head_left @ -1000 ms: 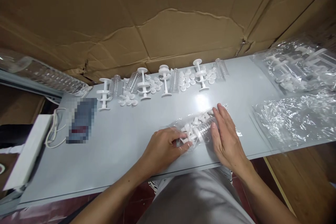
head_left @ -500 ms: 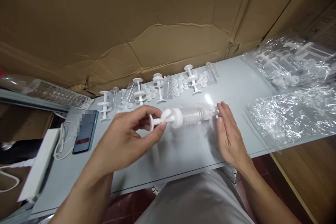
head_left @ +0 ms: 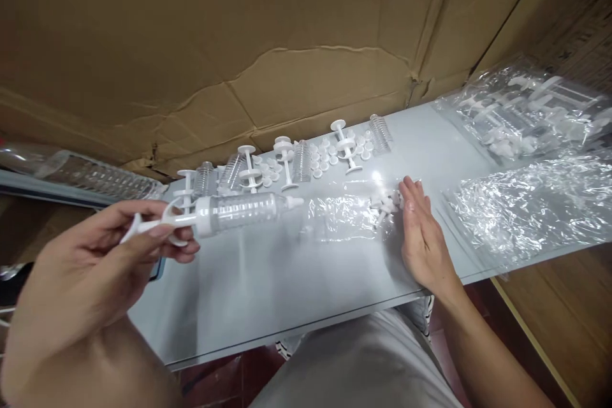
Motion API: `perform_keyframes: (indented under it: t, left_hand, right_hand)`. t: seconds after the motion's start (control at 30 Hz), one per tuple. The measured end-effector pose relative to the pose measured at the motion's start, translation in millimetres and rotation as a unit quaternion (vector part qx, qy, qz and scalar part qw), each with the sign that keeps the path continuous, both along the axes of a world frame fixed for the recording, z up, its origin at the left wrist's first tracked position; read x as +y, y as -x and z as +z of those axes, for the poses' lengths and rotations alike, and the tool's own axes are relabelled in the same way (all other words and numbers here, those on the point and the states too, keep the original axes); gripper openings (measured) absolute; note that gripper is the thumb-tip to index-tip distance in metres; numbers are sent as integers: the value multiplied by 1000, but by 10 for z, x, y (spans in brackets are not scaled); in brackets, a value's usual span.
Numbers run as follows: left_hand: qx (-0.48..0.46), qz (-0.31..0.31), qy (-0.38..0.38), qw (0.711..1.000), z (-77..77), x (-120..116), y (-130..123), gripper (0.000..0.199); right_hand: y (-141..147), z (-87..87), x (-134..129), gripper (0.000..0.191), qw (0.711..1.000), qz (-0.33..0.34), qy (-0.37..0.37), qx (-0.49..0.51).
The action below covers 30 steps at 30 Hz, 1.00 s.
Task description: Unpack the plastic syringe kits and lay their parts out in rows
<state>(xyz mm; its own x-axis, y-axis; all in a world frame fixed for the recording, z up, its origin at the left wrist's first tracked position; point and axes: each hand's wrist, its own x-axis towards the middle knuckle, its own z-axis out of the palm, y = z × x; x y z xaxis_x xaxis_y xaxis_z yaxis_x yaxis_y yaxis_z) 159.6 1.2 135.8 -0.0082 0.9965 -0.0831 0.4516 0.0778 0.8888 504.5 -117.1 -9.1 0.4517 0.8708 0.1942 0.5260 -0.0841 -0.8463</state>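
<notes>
My left hand [head_left: 109, 255] pinches the white plunger end of a clear ribbed syringe [head_left: 243, 211], held level above the table with its white tip pointing right. Flat on the table lies a clear plastic bag [head_left: 335, 213], with small white pieces [head_left: 385, 204] inside its right end. My right hand [head_left: 423, 229] rests on its edge at that end, fingers stretched out and side by side, holding nothing. Behind the bag stand or lie white plungers [head_left: 345, 146], clear ribbed tubes [head_left: 301, 161] and small white caps [head_left: 324, 158] in a row.
Large cardboard [head_left: 315, 89] borders the back of the grey table [head_left: 306, 306]. A filled clear bag [head_left: 540, 115] and crinkled plastic [head_left: 535, 204] lie at the right. A clear plastic bottle [head_left: 95, 172] is at the far left. The phone is mostly hidden behind my left hand.
My left hand has moved left and nearer with the syringe, which has come out of the clear bag. The bag now lies flatter, and my right hand has stayed at its right end.
</notes>
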Motion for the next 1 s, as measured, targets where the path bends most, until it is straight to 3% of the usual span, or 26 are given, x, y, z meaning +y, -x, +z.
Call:
perform_keyframes:
  t: [0.1,0.17,0.3,0.4,0.47,0.6,0.7,0.77,0.87,1.0]
  left_hand:
    - [-125,-8,44,991,-212,-84,61,24]
    - [-189,-35,61,979,-366,-162,-28,36]
    - [-245,-120,83,958,-644,-310,-198,32]
    - [-244,-172,89,950,-769,-427,-196,26]
    - [-230,-170,87,954,-814,-518,-177,31]
    - [-195,-109,103,969,-866,-696,-210,69]
    - [-162,-80,97,979,-888,-761,-241,54]
    - [-145,-111,60,981,-882,-768,-234,39]
    - [-134,-135,12,982,-839,-770,-214,34]
    - [-150,-74,92,981,-826,-807,-234,36]
  right_hand:
    - [76,150,8,52,996,-18,-74,-56]
    - [196,286,14,49,993,16,-113,-18]
    - [494,463,85,40,969,182,-13,165]
    - [654,440,152,59,964,195,37,179]
    - [717,383,173,60,971,182,30,152]
    - [794,323,177,57,973,202,19,107]
    - [835,352,178,56,972,218,14,88]
    - [850,371,171,55,971,224,29,79]
    - [859,364,149,59,970,232,33,71]
    - [842,333,140,57,973,219,-72,-14]
